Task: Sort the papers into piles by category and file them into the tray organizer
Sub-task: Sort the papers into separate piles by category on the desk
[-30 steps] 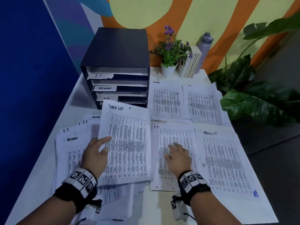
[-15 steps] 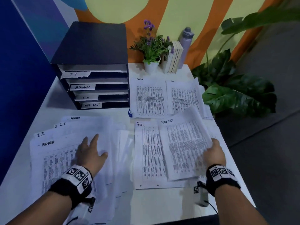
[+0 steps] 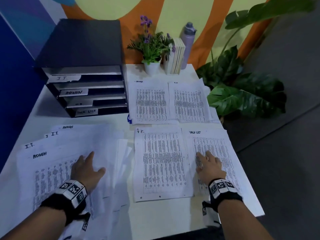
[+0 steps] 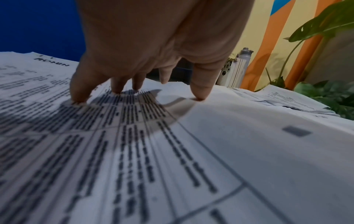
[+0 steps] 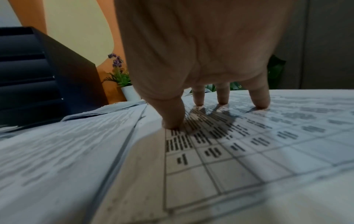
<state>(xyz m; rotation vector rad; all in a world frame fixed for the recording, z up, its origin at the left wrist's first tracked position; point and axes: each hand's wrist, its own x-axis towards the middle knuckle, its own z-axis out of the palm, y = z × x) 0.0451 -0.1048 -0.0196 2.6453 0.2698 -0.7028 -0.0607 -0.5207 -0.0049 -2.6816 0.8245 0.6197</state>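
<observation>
A fanned unsorted heap of papers (image 3: 57,163) lies at the near left, an ADMIN sheet (image 4: 134,151) on top. My left hand (image 3: 86,168) rests on it with spread fingertips (image 4: 116,89) touching the print. Four sorted piles lie on the right: ADMIN (image 3: 149,101), HR (image 3: 188,103), I.T. (image 3: 162,163) and TASK LIST (image 3: 216,153). My right hand (image 3: 208,164) presses flat on the TASK LIST pile (image 5: 268,136), fingertips (image 5: 259,104) down. The black tray organizer (image 3: 83,66) stands at the back left with labelled shelves.
A potted purple flower (image 3: 152,49), a row of books (image 3: 176,56) and a grey bottle (image 3: 187,40) stand at the table's back edge. A large leafy plant (image 3: 242,94) stands right of the table. The table's right edge runs close beside the TASK LIST pile.
The TASK LIST sheet went from my left hand across to my right, which laid it on the TASK LIST pile and now presses it flat. My left hand settled on the unsorted heap.
</observation>
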